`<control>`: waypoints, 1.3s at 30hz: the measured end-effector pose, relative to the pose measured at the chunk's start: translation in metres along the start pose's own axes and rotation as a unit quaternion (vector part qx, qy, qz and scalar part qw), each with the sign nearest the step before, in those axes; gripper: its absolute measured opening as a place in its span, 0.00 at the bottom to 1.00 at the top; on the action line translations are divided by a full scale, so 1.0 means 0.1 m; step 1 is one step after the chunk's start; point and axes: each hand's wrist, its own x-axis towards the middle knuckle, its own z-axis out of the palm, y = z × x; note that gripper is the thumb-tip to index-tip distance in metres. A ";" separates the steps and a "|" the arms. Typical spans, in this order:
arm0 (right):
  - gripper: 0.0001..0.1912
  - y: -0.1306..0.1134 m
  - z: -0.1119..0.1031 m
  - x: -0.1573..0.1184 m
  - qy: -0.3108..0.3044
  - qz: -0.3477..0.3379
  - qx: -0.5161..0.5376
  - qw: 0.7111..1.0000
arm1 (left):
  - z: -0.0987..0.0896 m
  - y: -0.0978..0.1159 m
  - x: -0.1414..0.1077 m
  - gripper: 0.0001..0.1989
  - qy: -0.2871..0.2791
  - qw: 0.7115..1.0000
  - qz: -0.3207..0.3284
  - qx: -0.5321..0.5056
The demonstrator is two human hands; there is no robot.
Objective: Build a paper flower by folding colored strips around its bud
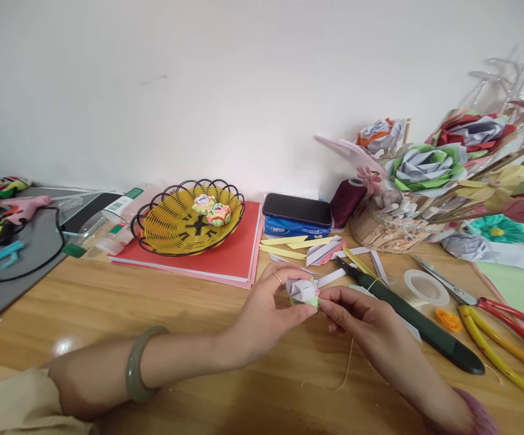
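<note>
A small folded paper flower point(303, 291), white with green and pink edges, is held between both hands above the wooden table. My left hand point(268, 311) wraps its thumb and fingers around the flower's left side. With thumb and forefinger, my right hand point(356, 317) pinches the flower's lower right edge. A thin string point(349, 362) hangs below my right hand onto the table. Yellow and white paper strips point(289, 251) lie just behind the hands.
Behind stand a yellow woven basket point(175, 226) with small paper flowers on red paper point(234, 260), and a phone point(297, 209) on a blue pack. Right are a dark green tool point(416, 320), scissors point(470, 296), yellow-handled pliers point(483, 344) and a flower pot point(384, 232). A glue gun point(23, 210) lies left.
</note>
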 end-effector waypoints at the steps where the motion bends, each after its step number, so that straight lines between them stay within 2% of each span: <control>1: 0.12 -0.01 0.00 0.00 0.001 0.005 0.008 1.000 | 0.00 0.00 0.00 0.15 0.008 1.000 0.004 0.004; 4: 0.12 -0.02 -0.01 0.01 0.000 0.017 0.039 0.999 | 0.00 -0.01 -0.01 0.15 0.023 0.999 0.020 0.010; 11: 0.11 0.00 -0.03 0.02 -0.012 0.023 0.071 0.997 | -0.01 0.01 -0.03 0.15 -0.002 1.000 0.010 0.005; 18: 0.11 -0.03 0.00 -0.01 0.047 -0.015 0.002 0.999 | 0.00 0.01 -0.02 0.15 -0.004 1.000 0.013 0.011; 24: 0.11 -0.07 0.01 0.00 0.028 -0.011 -0.008 1.000 | 0.02 0.01 -0.03 0.15 0.003 1.000 0.006 -0.001; 31: 0.06 -0.03 0.10 -0.07 0.094 -0.109 -0.161 0.976 | 0.06 -0.02 -0.04 0.17 0.007 0.999 -0.031 -0.011; 33: 0.08 -0.05 0.09 -0.06 0.077 -0.097 -0.133 0.983 | 0.05 -0.02 -0.04 0.16 0.011 0.999 -0.032 -0.012; 36: 0.10 -0.07 0.05 -0.02 0.033 -0.043 -0.065 0.996 | 0.04 -0.02 -0.03 0.15 0.017 0.999 -0.024 -0.018; 39: 0.10 -0.05 0.03 0.01 0.010 -0.025 -0.045 0.999 | 0.04 -0.02 -0.02 0.15 0.024 0.999 -0.025 -0.019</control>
